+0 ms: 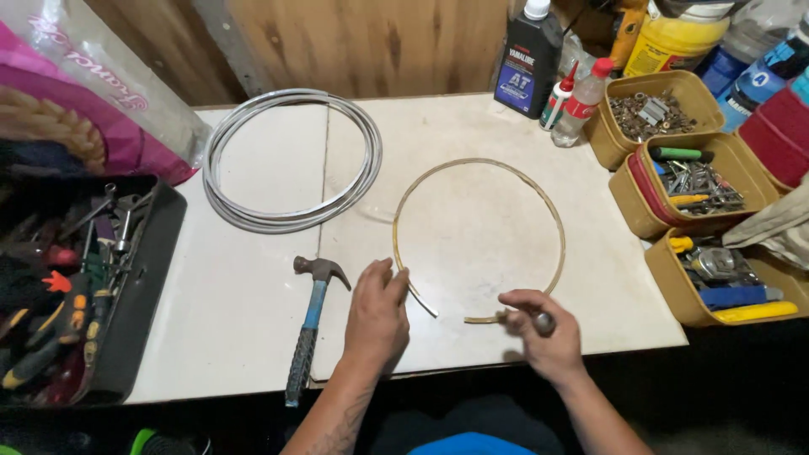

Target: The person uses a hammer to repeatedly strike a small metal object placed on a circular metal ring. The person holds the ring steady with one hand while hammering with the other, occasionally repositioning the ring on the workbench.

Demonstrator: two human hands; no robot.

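Observation:
A thin brass-coloured metal strip bent into an open hoop [556,223] lies on the white tabletop [253,278]. My left hand [377,313] pinches one loose end of the hoop near the table's front. My right hand [539,330] grips the other end, fingers curled, with a small dark round object held in the fist. The two ends sit a short gap apart between my hands.
A claw hammer [310,324] with a blue and black handle lies left of my left hand. A coil of grey cable [291,160] sits at the back. A black toolbox [80,291] is on the left, yellow tubs [687,181] of hardware and bottles [529,59] at the right.

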